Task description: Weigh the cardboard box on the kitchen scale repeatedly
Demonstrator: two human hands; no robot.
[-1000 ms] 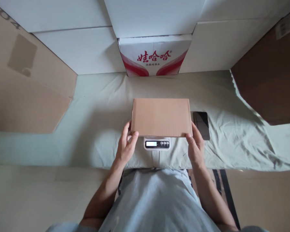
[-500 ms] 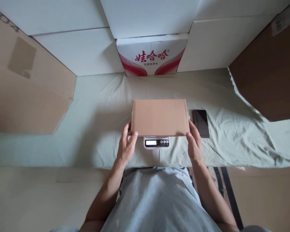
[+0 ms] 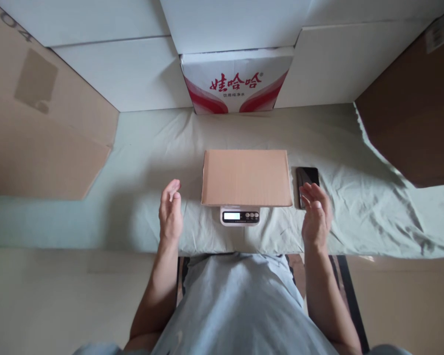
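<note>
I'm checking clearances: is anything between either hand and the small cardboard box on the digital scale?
Nothing visible blocks the left hand or right hand from the small cardboard box; the smartphone lies on cloth, partly hidden by the right hand.

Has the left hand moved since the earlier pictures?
Yes: judged against the scale, the left hand has moved left, clear of the cardboard box.

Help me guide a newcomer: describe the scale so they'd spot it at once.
Find the long green cloth with the red-lettered white carton at its back. Nearer the person sits a small brown box, and the scale shows past its near edge. It is white, with a lit display and three round buttons, unlike the plain box or the dark phone to its right.
</note>
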